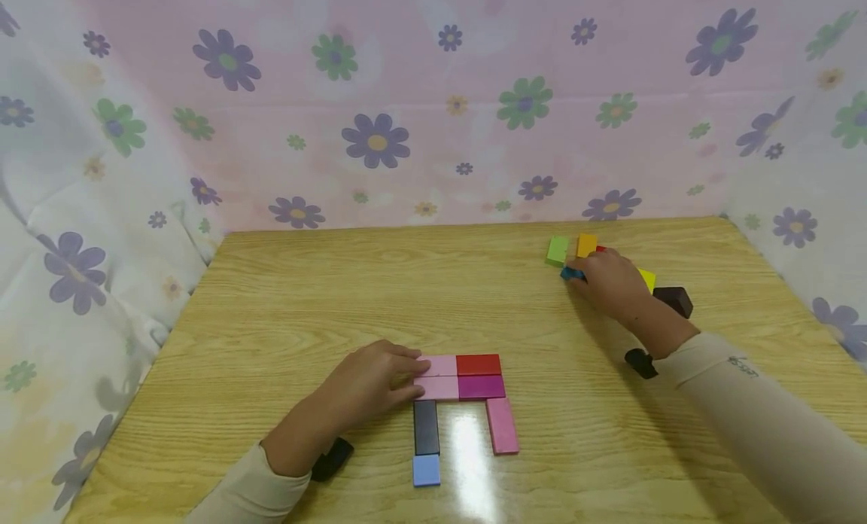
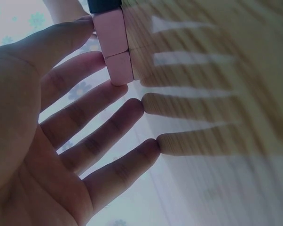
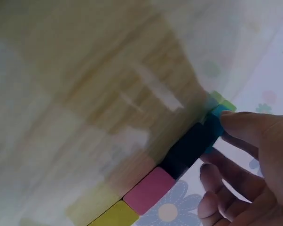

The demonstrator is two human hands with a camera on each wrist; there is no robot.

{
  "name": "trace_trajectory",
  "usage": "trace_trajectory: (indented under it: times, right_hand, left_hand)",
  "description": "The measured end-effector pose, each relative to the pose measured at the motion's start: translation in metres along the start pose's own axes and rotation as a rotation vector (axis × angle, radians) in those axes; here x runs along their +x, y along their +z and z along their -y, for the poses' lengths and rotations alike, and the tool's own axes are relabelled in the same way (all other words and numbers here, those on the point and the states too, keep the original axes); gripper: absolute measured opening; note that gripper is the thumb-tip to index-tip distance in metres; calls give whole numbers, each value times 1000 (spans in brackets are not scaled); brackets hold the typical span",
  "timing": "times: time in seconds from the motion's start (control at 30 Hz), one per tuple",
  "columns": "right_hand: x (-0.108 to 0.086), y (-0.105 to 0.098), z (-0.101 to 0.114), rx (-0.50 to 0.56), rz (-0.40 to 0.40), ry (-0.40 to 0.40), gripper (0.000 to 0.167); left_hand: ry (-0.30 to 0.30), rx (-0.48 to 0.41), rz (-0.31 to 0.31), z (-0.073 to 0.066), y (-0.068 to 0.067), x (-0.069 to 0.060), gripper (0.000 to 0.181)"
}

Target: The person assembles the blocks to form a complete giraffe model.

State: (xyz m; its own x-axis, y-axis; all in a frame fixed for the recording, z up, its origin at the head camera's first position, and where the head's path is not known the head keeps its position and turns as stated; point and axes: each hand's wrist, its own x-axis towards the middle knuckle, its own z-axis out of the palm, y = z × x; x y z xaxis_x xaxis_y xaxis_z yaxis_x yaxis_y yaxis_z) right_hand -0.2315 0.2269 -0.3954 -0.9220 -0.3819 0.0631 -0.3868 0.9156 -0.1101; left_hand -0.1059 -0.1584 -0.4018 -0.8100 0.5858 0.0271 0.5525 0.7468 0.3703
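Note:
My left hand (image 1: 362, 381) rests at the left end of two pink blocks (image 1: 439, 388), fingers extended and touching them. Red (image 1: 478, 365) and magenta (image 1: 482, 387) blocks adjoin these on the right. Below, a black block (image 1: 427, 428) runs down to a light blue square block (image 1: 427, 471); a darker pink block (image 1: 502, 426) stands apart on the right, slightly slanted. At the back right, my right hand (image 1: 612, 283) pinches a blue block (image 1: 571, 273) between thumb and fingers; the right wrist view shows the blue block (image 3: 216, 117) partly covered by the thumb.
Around the right hand lie a green block (image 1: 558, 250), an orange block (image 1: 587, 245), a partly hidden red block (image 1: 600, 248) and a yellow block (image 1: 648, 280). The right wrist view also shows a dark block (image 3: 184, 147) and a pink block (image 3: 149, 190). Flowered cloth (image 1: 406, 72) borders the wooden table (image 1: 325, 283).

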Motion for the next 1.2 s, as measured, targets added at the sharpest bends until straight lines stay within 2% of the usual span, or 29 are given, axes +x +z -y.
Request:
trace_trajectory:
  times: [0.13, 0.27, 0.47, 0.6, 0.7, 0.77, 0.83, 0.9, 1.0, 1.13, 1.2]
  right_hand:
    - [-6, -4, 6, 44, -53, -15, 37]
    - [-20, -12, 22, 112, -148, -81, 37]
    - [-57, -16, 56, 137, -273, -198, 40]
    - [-82, -15, 74, 165, -327, -298, 48]
    - [-95, -12, 84, 208, -350, -373, 37]
    - [-101, -10, 89, 244, -355, -419, 40]
    - [-105, -7, 94, 282, -353, -472, 51]
    - [-109, -5, 99, 316, -338, -547, 45]
    - [-114, -2, 108, 343, -277, -653, 27]
    - [-122, 3, 120, 344, -175, -746, 36]
    - [-126, 6, 124, 333, -137, -772, 33]
  left_hand:
    - [4, 1, -3, 0, 0, 1, 35]
    - [5, 3, -8, 0, 1, 1, 35]
    - [1, 9, -4, 0, 2, 1, 34]
    - [2, 8, 0, 0, 2, 1, 34]
    - [1, 10, 2, 0, 1, 1, 34]
    - [0, 8, 3, 1, 0, 1, 34]
    - [-3, 7, 6, 1, 1, 1, 34]
    - [-6, 4, 9, 1, 1, 1, 34]
    - [-2, 8, 8, 2, 2, 1, 34]
    - [8, 12, 2, 2, 2, 1, 34]
    - [10, 15, -1, 2, 2, 1, 34]
